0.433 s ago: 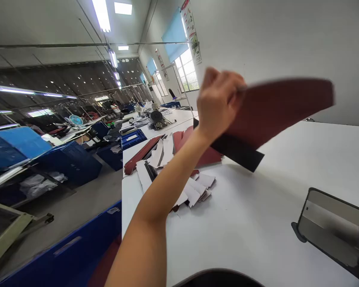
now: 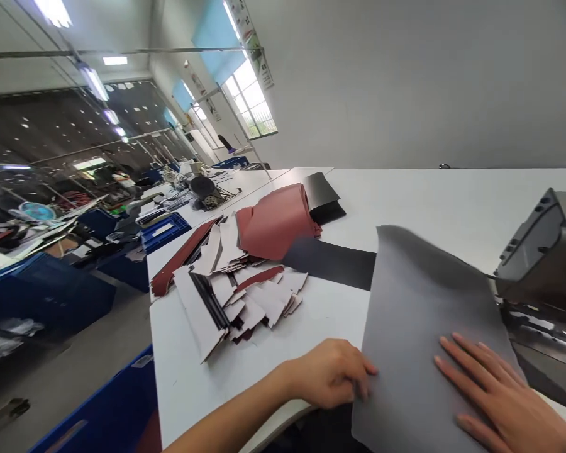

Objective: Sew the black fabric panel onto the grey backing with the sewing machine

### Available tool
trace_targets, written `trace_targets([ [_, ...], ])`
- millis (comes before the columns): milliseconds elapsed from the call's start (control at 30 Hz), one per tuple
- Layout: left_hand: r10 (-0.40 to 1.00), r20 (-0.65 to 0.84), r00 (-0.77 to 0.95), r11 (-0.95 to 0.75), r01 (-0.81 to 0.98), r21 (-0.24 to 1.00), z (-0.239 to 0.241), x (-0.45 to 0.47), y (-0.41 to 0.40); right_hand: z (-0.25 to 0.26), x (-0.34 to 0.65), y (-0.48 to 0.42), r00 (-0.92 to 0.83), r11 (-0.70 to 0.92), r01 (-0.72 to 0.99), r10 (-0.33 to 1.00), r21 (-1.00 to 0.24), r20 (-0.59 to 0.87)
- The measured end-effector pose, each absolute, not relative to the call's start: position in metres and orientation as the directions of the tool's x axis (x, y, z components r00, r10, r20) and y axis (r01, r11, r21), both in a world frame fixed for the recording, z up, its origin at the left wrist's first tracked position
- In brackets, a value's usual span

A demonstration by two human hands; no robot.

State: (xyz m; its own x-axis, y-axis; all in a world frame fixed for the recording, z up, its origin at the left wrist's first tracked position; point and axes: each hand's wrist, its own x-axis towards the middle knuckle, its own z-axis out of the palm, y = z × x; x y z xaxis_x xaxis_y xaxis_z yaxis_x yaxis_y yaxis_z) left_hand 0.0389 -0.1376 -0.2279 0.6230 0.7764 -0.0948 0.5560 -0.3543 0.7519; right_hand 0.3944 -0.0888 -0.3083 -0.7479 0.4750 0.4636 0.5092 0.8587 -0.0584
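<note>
My left hand [image 2: 332,374], lowered from mid-air, now pinches the thin, flexible grey sheet [image 2: 405,314], my right hand [image 2: 504,399] spread flat, steadying it.

Both hands [image 2: 330,372] are bare (the left forearm [image 2: 245,410] too), with slender fingers [image 2: 462,380].

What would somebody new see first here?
Probably the big gray sheet in front, with the right hand spread flat on it and the left hand at its left edge. Next, the red curved bundle farther back on the white table, then the metal machine at the picture's right.
</note>
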Motion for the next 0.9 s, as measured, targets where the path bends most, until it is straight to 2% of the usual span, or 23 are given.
trace_targets([
  [100,0.933,-0.043,0.359,-0.241,0.707,0.664,-0.204,0.032,-0.108,-0.303,0.373,-0.091,-0.806,0.880,0.459,0.355,0.123,0.474],
  [200,0.997,-0.010,0.072,-0.053,0.815,0.577,-0.197,0.034,-0.080,-0.296,0.359,-0.099,-0.800,0.862,0.481,0.357,0.159,0.483],
  [300,0.988,-0.140,-0.059,0.128,0.815,0.566,-0.209,0.049,-0.070,-0.294,0.355,-0.104,-0.797,0.854,0.492,0.364,0.171,0.482],
  [400,0.970,-0.215,-0.115,0.239,0.634,0.735,-0.226,0.068,-0.079,-0.302,0.350,-0.110,-0.788,0.843,0.516,0.399,0.149,0.469],
  [467,0.961,-0.255,-0.104,0.272,0.503,0.820,-0.226,0.073,-0.088,-0.305,0.344,-0.116,-0.787,0.865,0.494,0.402,0.087,0.468],
  [567,0.949,-0.311,0.057,0.239,0.514,0.824,-0.188,0.062,-0.089,-0.288,0.336,-0.121,-0.783,0.942,0.329,0.314,-0.071,0.537],
  [600,0.933,-0.330,0.146,0.186,0.590,0.786,-0.166,0.053,-0.085,-0.274,0.334,-0.121,-0.795,0.960,0.247,0.277,-0.130,0.539],
  [633,0.937,-0.312,0.159,0.142,0.643,0.753,-0.141,0.045,-0.079,-0.256,0.333,-0.119,-0.831,0.963,0.195,0.263,-0.186,0.490],
  [667,0.951,-0.275,0.140,0.102,0.699,0.708,-0.116,0.038,-0.070,-0.236,0.332,-0.115,-0.829,0.963,0.181,0.257,-0.198,0.497],
  [700,0.977,-0.172,0.125,-0.021,0.860,0.510,-0.092,0.035,-0.060,-0.218,0.330,-0.110,-0.783,0.964,0.193,0.263,-0.182,0.563],
  [733,0.989,-0.069,0.132,-0.111,0.962,0.251,-0.072,0.035,-0.049,-0.202,0.328,-0.104,-0.733,0.974,0.178,0.226,-0.140,0.642],
  [767,0.980,-0.011,0.197,-0.197,0.980,0.017,-0.058,0.041,-0.037,-0.191,0.325,-0.098,-0.722,0.985,0.147,0.172,-0.095,0.670],
  [800,0.956,0.004,0.293,-0.289,0.945,-0.154,-0.051,0.052,-0.024,-0.186,0.321,-0.093,-0.728,0.992,0.122,0.121,-0.046,0.674],
  [833,0.924,0.004,0.383,-0.368,0.890,-0.270,-0.050,0.066,-0.012,-0.188,0.316,-0.088,-0.758,0.995,0.097,0.071,0.004,0.648],
  [867,0.871,-0.023,0.491,-0.472,0.822,-0.320,-0.056,0.084,-0.001,-0.196,0.312,-0.085,-0.792,0.996,0.082,0.039,0.044,0.609],
  [900,0.797,-0.042,0.603,-0.584,0.750,-0.310,-0.065,0.100,0.010,-0.209,0.309,-0.083,-0.824,0.994,0.083,0.024,0.078,0.567],
])
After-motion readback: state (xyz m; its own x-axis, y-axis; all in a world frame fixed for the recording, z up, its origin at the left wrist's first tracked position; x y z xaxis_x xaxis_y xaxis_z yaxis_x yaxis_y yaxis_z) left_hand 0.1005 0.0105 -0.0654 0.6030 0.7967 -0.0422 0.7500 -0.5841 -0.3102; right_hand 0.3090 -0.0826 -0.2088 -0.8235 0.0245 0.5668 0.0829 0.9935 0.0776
